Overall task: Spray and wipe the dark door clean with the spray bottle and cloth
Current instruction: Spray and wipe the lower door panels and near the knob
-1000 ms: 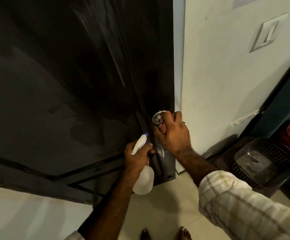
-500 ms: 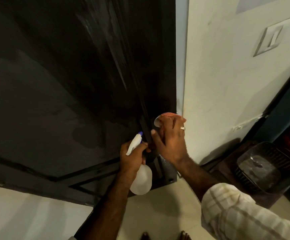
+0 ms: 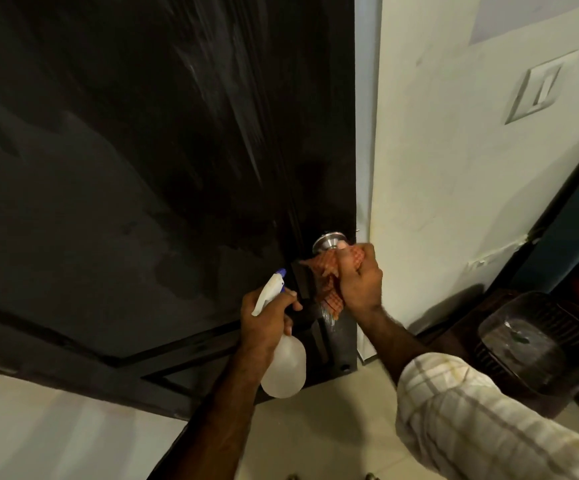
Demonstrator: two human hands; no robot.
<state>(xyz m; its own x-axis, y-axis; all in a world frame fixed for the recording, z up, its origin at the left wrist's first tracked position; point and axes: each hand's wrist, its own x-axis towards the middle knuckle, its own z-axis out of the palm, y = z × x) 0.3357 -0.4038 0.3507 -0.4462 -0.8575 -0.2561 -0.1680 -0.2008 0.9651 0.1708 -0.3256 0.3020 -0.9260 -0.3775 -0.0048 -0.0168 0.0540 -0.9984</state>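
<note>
Clear spray bottle [image 3: 286, 365] gripped in left hand [image 3: 264, 322]; right hand [image 3: 359, 282] clutching cloth [image 3: 329, 271], now slid below door knob [image 3: 328, 241].

Just one head-worn wide-angle view here, looking forward and steeply down, close up against the dark door [image 3: 142, 150]. Both forearms reach in from the bottom edge, floor [image 3: 315, 438] underneath, wall [image 3: 437, 168] off right. No second view to overlap.

Blocking the whole far side: dark door [image 3: 125, 168], metal knob [image 3: 326, 241] sticking out near its right edge. Crowding the knob: both hands, spray bottle [image 3: 283, 365], cloth [image 3: 329, 271]. Closing off the right: wall [image 3: 454, 202], dark basket [image 3: 530, 344]. Leaving open floor [image 3: 333, 427] near, below the arms.
</note>
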